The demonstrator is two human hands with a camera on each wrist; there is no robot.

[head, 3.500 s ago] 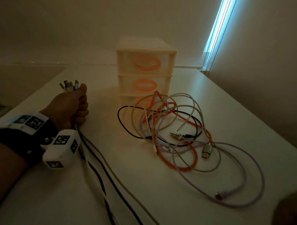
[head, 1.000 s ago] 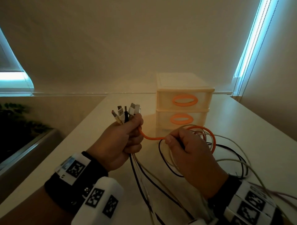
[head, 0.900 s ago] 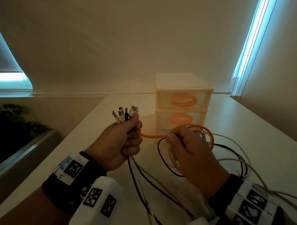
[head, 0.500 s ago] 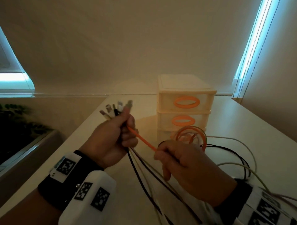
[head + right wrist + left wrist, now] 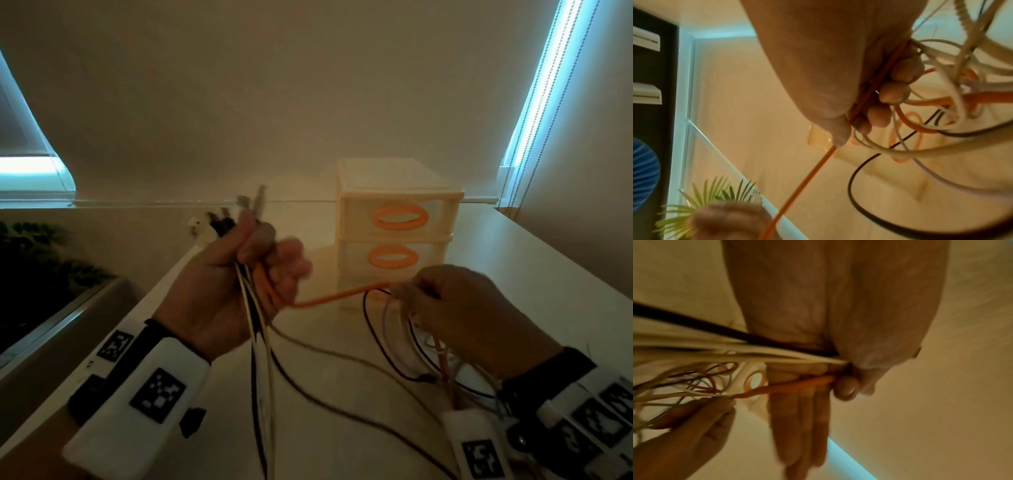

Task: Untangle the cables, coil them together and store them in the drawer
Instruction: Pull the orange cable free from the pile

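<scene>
Now that the orange cable [image 5: 337,297] joins the left hand's [image 5: 239,284] clenched bundle, the right hand [image 5: 459,308] pinches it, mid-untangling.

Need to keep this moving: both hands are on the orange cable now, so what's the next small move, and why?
Probably slide the right hand further along the orange cable, drawing it out of the tangle. The left hand already grips its end with the other plugs, the span between the hands is free, and the rest loops through the pile by the drawers.
</scene>
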